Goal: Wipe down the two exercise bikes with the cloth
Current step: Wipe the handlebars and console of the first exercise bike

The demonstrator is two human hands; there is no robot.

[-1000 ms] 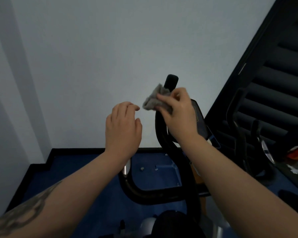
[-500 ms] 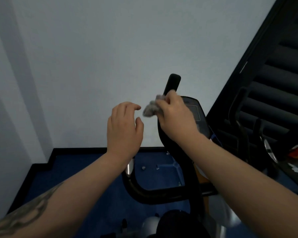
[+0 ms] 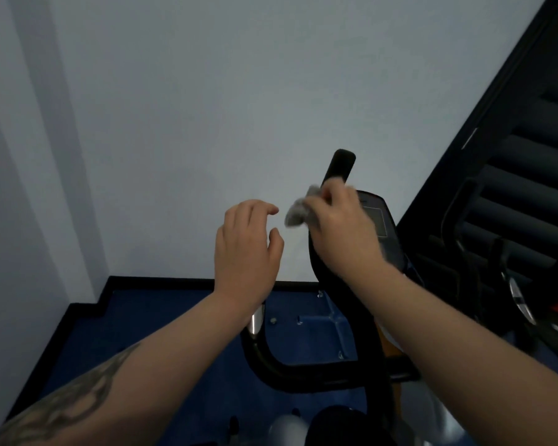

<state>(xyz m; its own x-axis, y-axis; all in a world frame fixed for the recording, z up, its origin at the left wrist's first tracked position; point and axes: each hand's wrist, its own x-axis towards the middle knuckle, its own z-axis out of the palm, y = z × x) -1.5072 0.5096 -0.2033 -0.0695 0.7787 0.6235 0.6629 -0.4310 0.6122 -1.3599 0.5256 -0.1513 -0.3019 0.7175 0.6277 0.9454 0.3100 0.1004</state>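
Both forearms are seen bare, with no sleeves, watch or rings. A dark tattoo [image 3: 68, 403] of curling lines is borne on the left forearm [image 3: 149, 365], near the elbow. The right forearm [image 3: 448, 342] is unmarked.

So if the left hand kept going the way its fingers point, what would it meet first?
Probably the grey cloth gripped in the right hand, just past the left hand fingertips; depth is unclear from one view.
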